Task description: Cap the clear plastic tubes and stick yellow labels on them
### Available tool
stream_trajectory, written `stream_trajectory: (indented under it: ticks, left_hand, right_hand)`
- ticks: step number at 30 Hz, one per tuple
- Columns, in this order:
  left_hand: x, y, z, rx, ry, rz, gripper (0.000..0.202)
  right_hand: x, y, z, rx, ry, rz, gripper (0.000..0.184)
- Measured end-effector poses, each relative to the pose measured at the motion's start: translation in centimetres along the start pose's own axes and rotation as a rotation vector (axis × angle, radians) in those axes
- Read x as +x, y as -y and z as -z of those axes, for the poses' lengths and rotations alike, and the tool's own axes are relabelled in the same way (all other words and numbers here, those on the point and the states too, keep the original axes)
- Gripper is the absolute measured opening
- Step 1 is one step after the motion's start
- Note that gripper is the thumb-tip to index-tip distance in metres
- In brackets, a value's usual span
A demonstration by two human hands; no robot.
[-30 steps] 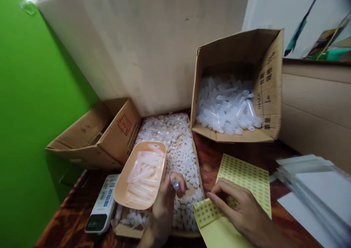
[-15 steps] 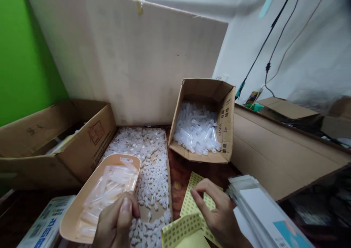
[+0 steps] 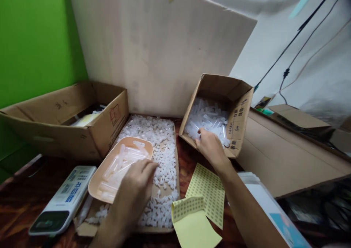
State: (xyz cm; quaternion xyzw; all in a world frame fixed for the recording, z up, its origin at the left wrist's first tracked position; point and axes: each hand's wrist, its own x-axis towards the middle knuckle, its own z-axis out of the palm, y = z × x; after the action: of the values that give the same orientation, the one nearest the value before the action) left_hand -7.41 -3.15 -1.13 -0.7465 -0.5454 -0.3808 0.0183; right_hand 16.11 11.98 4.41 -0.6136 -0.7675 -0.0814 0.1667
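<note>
Head view: right hand (image 3: 210,147) curls into the tubes (image 3: 208,122), fingertips hidden; left hand (image 3: 135,184) rests half-spread over the caps (image 3: 161,138), grip unclear.

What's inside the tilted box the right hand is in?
The tilted cardboard box holds a pile of clear plastic tubes. The right hand reaches into the pile at its front edge and covers the tubes beneath it; the box bottom is hidden under the pile.

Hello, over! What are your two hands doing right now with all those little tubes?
Right hand reaching into tilted box of clear tubes. Left hand over tray of white caps, beside peach scoop. Nothing blocking. Over.
</note>
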Motion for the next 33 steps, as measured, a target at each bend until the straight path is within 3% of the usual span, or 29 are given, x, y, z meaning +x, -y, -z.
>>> stream_trajectory:
  ticks: [3,5,8,11,13,16,18,20,22,25,29,33]
  left_hand:
    - [-0.4,-1.8,-1.4,0.084,0.277,-0.026,0.035]
    - [-0.7,-2.4,-2.4,0.214,0.387,-0.046,0.036]
    - [-1.1,-2.7,-3.6,0.339,0.394,-0.081,0.036]
    - [-1.5,-2.6,-4.5,0.384,0.415,-0.107,0.033]
    - [-1.7,-2.7,-4.9,0.378,0.45,-0.113,0.03]
    - [-1.8,-3.0,-5.3,0.311,0.507,-0.109,0.032]
    - [-1.7,-3.2,-5.3,0.259,0.552,-0.085,0.034]
    - [-1.6,-3.1,-5.3,0.191,0.583,-0.019,0.034]
    - [-1.7,-2.7,-5.4,0.106,0.579,0.055,0.033]
    - [-2.0,-1.8,-5.9,0.005,0.509,0.102,0.032]
    - [-2.2,-1.0,-6.7,-0.047,0.412,0.067,0.025]
    - [-2.1,-1.4,-6.8,-0.095,0.361,0.057,0.022]
  right_hand:
    - [0.6,0.5,-0.1,-0.009,-0.012,-0.035,0.018]
    - [0.2,0.5,0.4,0.005,-0.054,-0.038,0.027]
    - [-2.2,0.6,1.2,0.17,-0.216,0.056,0.037]
    - [-6.4,0.4,1.1,0.433,-0.342,0.193,0.039]
    - [-9.3,0.1,0.3,0.587,-0.321,0.214,0.043]
    - [-12.8,-0.5,-1.7,0.789,-0.148,0.168,0.028]
    - [-14.2,-0.8,-3.2,0.911,-0.039,0.075,0.011]
    - [-15.0,-0.8,-4.4,1.031,0.008,-0.046,0.016]
    - [-15.4,-0.7,-4.8,1.12,0.044,-0.124,0.026]
    - [-15.6,-0.4,-4.5,1.156,0.121,-0.133,0.018]
    - [-15.7,-0.3,-3.4,1.043,0.184,-0.007,0.02]
    - [-15.6,-0.4,-3.0,0.972,0.155,0.14,0.027]
